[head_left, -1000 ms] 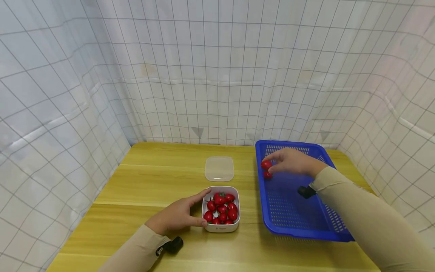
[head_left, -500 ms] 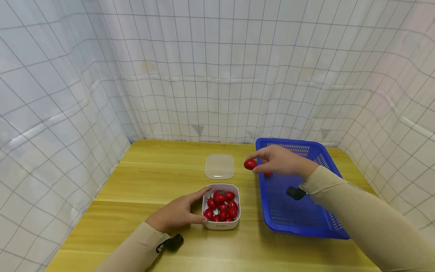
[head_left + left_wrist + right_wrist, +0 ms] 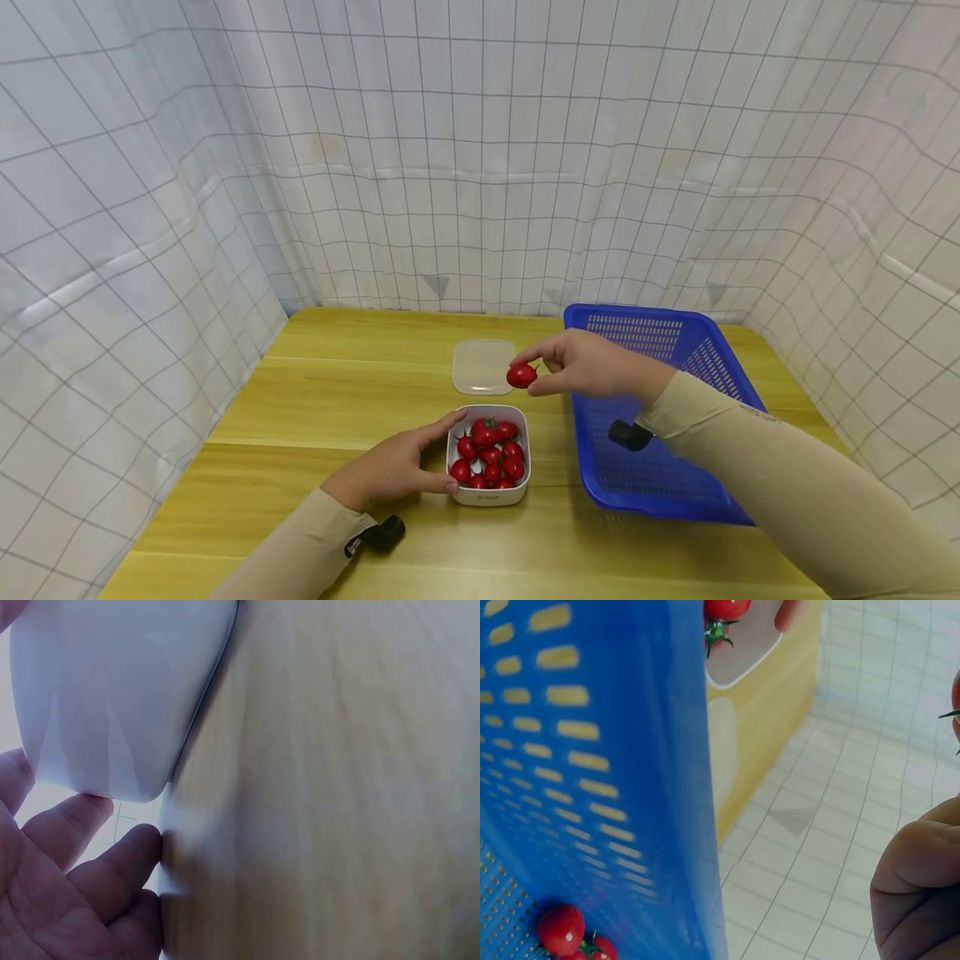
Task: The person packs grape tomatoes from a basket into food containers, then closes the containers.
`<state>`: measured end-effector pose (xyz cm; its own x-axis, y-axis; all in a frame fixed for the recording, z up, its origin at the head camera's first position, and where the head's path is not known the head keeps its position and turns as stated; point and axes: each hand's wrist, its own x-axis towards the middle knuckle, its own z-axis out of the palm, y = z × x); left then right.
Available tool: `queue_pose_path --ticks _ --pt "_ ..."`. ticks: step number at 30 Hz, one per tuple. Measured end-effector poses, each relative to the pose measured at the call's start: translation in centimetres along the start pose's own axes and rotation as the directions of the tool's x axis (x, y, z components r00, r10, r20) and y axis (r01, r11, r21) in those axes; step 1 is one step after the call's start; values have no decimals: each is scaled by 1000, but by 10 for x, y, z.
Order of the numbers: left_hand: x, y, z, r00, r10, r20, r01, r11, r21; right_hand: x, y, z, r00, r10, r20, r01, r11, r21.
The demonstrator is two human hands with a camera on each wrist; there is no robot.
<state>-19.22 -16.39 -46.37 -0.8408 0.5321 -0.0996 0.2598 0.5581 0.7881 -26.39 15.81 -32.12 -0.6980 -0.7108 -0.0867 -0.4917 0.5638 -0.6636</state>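
Well, your yellow wood-grained table (image 3: pixel 330 400) carries the blue perforated plastic basket (image 3: pixel 660 509) near its far right corner. Left of that, your left hand (image 3: pixel 390 468) grips the square white plastic box (image 3: pixel 491 498) of red tomatoes (image 3: pixel 491 456). Above the surface, by the translucent plastic lid (image 3: pixel 480 365), your right hand (image 3: pixel 588 363) pinches one red oval tomato (image 3: pixel 521 376), long axis roughly sideways, stem end towards the basket.

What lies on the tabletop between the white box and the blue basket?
Nothing: the head view shows only bare tabletop between the white box and the blue basket. The right hand, pinching a red tomato, shows higher in that picture.
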Motion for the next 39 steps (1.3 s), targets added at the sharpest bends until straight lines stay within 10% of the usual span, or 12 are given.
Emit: queue_pose_path --ticks 39 --pt "-1 -1 1 1000 -8 -3 8 1000 -24 3 -7 4 1000 30 -5 -30 1000 -1"
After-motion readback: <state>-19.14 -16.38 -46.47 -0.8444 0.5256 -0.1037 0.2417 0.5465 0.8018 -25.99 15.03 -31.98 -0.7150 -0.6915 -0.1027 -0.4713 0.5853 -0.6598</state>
